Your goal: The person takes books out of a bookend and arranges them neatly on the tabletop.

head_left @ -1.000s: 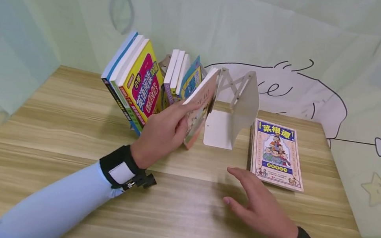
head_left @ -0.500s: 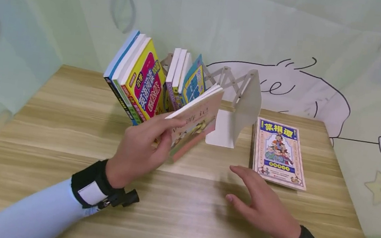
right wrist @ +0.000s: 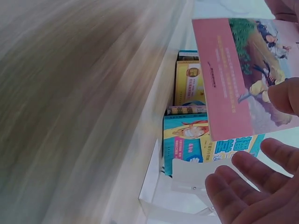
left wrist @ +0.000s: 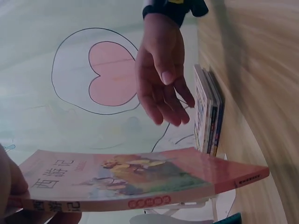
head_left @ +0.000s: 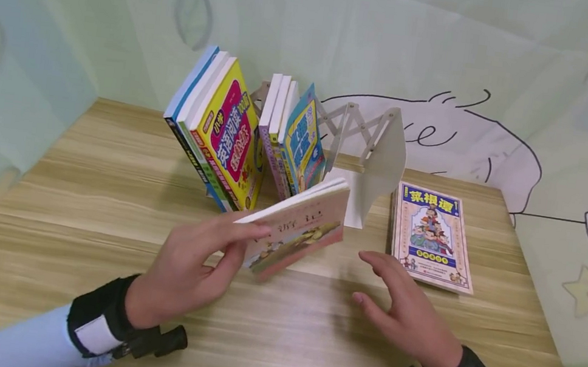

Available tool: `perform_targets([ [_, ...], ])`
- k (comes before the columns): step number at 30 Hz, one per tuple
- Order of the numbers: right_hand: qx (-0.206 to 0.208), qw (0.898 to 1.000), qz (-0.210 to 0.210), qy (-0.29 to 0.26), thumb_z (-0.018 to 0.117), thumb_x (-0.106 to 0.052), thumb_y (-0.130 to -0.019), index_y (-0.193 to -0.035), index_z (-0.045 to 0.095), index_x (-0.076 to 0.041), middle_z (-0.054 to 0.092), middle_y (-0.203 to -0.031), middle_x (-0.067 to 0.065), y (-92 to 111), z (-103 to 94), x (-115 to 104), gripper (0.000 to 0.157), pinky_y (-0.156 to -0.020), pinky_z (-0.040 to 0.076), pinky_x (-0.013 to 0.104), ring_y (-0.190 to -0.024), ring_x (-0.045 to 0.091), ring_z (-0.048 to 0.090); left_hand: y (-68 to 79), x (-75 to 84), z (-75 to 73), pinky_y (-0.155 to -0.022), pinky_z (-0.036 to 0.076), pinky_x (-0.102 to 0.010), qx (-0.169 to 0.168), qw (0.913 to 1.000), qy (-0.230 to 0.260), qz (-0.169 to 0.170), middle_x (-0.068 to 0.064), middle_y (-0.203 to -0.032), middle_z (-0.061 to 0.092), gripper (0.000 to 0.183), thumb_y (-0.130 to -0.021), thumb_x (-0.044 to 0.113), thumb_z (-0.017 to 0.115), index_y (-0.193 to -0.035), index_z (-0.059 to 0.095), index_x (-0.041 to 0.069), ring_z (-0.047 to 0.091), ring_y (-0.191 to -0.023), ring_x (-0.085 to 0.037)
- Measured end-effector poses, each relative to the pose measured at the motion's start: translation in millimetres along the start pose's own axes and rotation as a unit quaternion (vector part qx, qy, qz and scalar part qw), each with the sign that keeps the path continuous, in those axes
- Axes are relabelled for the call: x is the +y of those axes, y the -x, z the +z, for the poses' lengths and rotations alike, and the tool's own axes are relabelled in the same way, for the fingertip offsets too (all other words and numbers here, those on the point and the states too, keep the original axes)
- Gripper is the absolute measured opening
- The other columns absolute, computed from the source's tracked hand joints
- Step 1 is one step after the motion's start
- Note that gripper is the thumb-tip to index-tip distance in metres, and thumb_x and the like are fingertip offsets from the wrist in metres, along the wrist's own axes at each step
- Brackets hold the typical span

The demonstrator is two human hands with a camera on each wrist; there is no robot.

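My left hand point(head_left: 196, 263) pinches a pink picture book point(head_left: 302, 227) by its left end, thumb on the cover. The book is tilted above the table, in front of the bookend rack; its spine and illustrated cover show in the left wrist view point(left wrist: 126, 179). To its right, my right hand point(head_left: 410, 314) hovers with fingers loosely spread, holding nothing and apart from the book. Behind stands an expandable metal bookend rack point(head_left: 386, 152). Leaning in it are a yellow book point(head_left: 231, 133) with others beside it, and a blue book point(head_left: 304, 142) next to thinner white-edged ones.
A stack of books point(head_left: 431, 234) with a pale cover and blue title band lies flat on the table, right of the rack. The wooden table point(head_left: 78, 194) meets a printed cloth backdrop point(head_left: 292, 18) at the back and sides.
My left hand has drawn the pink book out of the rack, toward me, tipping it lower. The blue book behind it is now more exposed. My right hand has hardly moved.
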State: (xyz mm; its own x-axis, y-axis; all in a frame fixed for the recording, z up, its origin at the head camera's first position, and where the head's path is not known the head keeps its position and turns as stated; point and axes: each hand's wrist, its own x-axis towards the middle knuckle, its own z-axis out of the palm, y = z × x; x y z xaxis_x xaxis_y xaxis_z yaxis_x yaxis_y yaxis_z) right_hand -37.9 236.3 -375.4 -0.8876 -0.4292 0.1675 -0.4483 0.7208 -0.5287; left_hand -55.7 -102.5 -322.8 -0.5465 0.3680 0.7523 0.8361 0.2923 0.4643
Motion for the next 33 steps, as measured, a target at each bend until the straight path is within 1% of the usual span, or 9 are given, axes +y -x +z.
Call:
perform_targets([
  [5, 0.015, 1.0, -0.007, -0.006, 0.072, -0.024, -0.093, -0.151, 0.04, -0.019, 0.049, -0.149, 0.004, -1, -0.3, -5, 0.066, -0.109, 0.045, 0.048, -0.136, 0.023, 0.048, 3.4, 7.4, -1.7, -0.061, 0.051, -0.013, -0.02, 0.9977, 0.06, -0.025, -0.015, -0.111, 0.072, 0.031, -0.092, -0.005, 0.055, -0.118, 0.069, 0.004, 0.059, -0.072, -0.009],
  [11, 0.02, 0.999, -0.024, -0.034, 0.07, -0.018, -0.095, -0.153, 0.037, -0.024, 0.048, -0.15, 0.0, -2, 0.3, -12, 0.067, -0.109, 0.045, 0.046, -0.137, 0.02, 0.048, 5.8, 12.4, -1.8, -0.062, 0.051, -0.014, -0.048, 0.9932, 0.101, -0.031, -0.013, -0.111, 0.072, 0.024, -0.104, 0.014, 0.051, -0.12, 0.067, 0.006, 0.059, -0.075, -0.008],
  [14, 0.01, 0.997, -0.029, -0.074, 0.067, -0.015, -0.096, -0.152, 0.038, -0.024, 0.054, -0.144, -0.003, -3, 0.1, -15, 0.064, -0.104, 0.051, 0.041, -0.127, 0.015, 0.056, 5.8, 13.5, -0.7, -0.062, 0.05, -0.013, -0.055, 0.9917, 0.115, -0.022, -0.012, -0.111, 0.072, 0.025, -0.101, 0.005, 0.055, -0.122, 0.066, 0.007, 0.059, -0.077, -0.008],
  [17, 0.005, 0.994, -0.033, -0.103, 0.065, -0.012, -0.097, -0.15, 0.039, -0.023, 0.061, -0.131, -0.008, -2, 0.5, -15, 0.06, -0.095, 0.055, 0.034, -0.112, 0.009, 0.063, 6.0, 14.3, 1.0, -0.061, 0.05, -0.012, -0.063, 0.9895, 0.129, -0.017, -0.011, -0.11, 0.072, 0.037, -0.092, -0.009, 0.058, -0.125, 0.065, 0.007, 0.06, -0.077, -0.009],
  [19, 0.007, 0.993, -0.045, -0.111, 0.065, -0.009, -0.097, -0.144, 0.047, -0.021, 0.065, -0.121, -0.01, -2, 1.1, -15, 0.052, -0.09, 0.057, 0.033, -0.102, 0.006, 0.064, 6.5, 15.0, 2.0, -0.063, 0.052, -0.013, -0.073, 0.9868, 0.142, -0.021, -0.011, -0.111, 0.071, 0.045, -0.088, -0.014, 0.058, -0.126, 0.064, 0.007, 0.062, -0.077, -0.01],
  [21, 0.011, 0.992, -0.059, -0.11, 0.066, -0.007, -0.096, -0.137, 0.053, -0.02, 0.066, -0.117, -0.01, -2, 1.7, -13, 0.045, -0.088, 0.057, 0.031, -0.1, 0.006, 0.064, 7.3, 15.2, 3.0, -0.064, 0.054, -0.014, -0.084, 0.9845, 0.152, -0.024, -0.012, -0.113, 0.071, 0.046, -0.088, -0.014, 0.058, -0.128, 0.063, 0.008, 0.063, -0.078, -0.01],
  [24, 0.026, 0.99, -0.092, -0.107, 0.068, -0.001, -0.092, -0.126, 0.061, -0.017, 0.067, -0.114, -0.006, -1, 2.2, -11, 0.038, -0.086, 0.056, 0.028, -0.1, 0.008, 0.064, 7.9, 15.2, 5.0, -0.07, 0.057, -0.018, -0.088, 0.9856, 0.144, -0.007, -0.014, -0.118, 0.07, 0.04, -0.094, -0.008, 0.056, -0.13, 0.061, 0.007, 0.066, -0.085, -0.012],
  [28, 0.06, 0.986, -0.125, -0.098, 0.072, 0.005, -0.086, -0.119, 0.065, -0.012, 0.07, -0.112, 0.0, 1, 3.5, -9, 0.037, -0.086, 0.055, 0.021, -0.099, 0.011, 0.066, 8.0, 15.3, 6.7, -0.08, 0.058, -0.021, -0.081, 0.9904, 0.112, 0.014, -0.014, -0.12, 0.07, 0.03, -0.103, 0.007, 0.05, -0.13, 0.062, 0.008, 0.068, -0.095, -0.015],
  [33, 0.101, 0.979, -0.144, -0.102, 0.073, 0.006, -0.083, -0.114, 0.068, -0.007, 0.072, -0.105, 0.004, 3, 6.6, -6, 0.034, -0.08, 0.055, 0.018, -0.091, 0.01, 0.067, 7.4, 15.6, 6.4, -0.084, 0.058, -0.024, -0.093, 0.9911, 0.096, 0.004, -0.012, -0.122, 0.069, 0.029, -0.105, 0.011, 0.048, -0.131, 0.061, 0.009, 0.068, -0.099, -0.016],
])
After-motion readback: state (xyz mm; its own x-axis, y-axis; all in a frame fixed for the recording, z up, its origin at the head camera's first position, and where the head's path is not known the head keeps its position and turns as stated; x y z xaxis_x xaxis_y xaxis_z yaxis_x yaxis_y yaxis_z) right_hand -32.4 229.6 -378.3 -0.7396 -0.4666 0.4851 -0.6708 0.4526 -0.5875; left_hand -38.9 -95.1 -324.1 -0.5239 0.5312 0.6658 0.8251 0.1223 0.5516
